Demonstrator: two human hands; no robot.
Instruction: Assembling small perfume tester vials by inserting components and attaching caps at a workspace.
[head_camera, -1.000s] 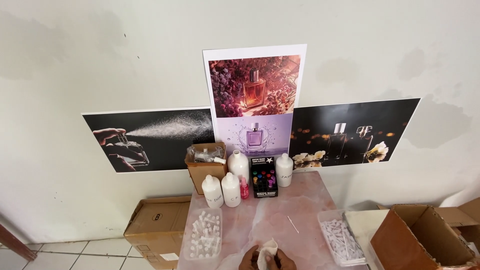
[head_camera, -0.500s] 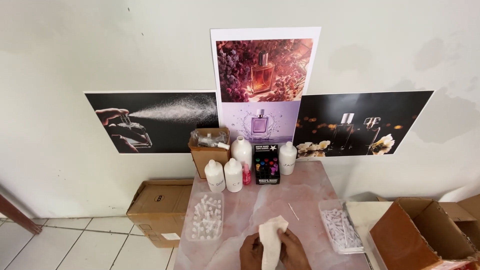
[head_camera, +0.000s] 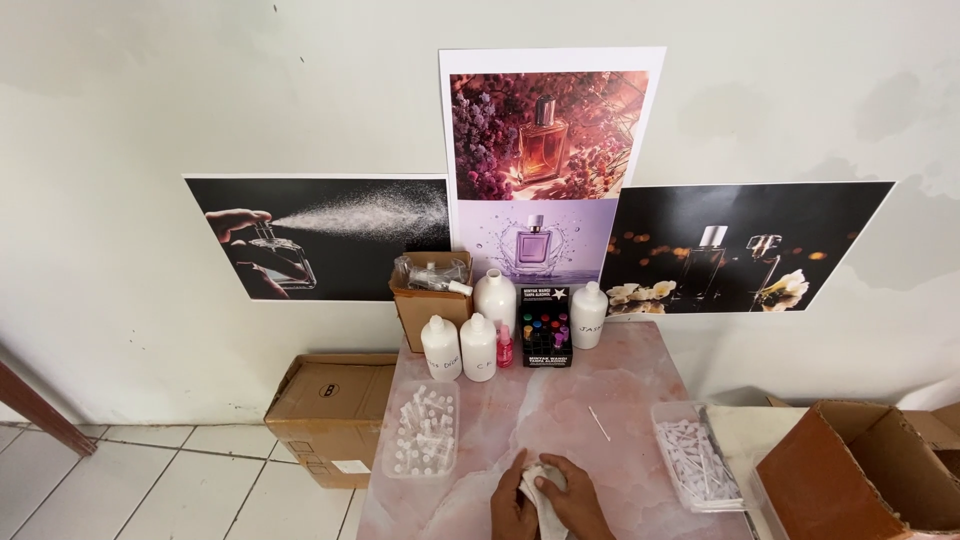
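Head view: both hands sit at the near edge of the pink marble table (head_camera: 600, 380). The left hand (head_camera: 512, 502) and right hand (head_camera: 578, 497) have their fingers closed on a white cloth (head_camera: 540, 487), bunched between them and pressed to the tabletop. Beyond the fingers lies a thin white stick (head_camera: 599, 423). Left of them stands a tray of small vials (head_camera: 421, 432); right, a tray of white caps (head_camera: 697, 466). Farther off, white bottles (head_camera: 478, 346) stand untouched, so filling looks not yet begun.
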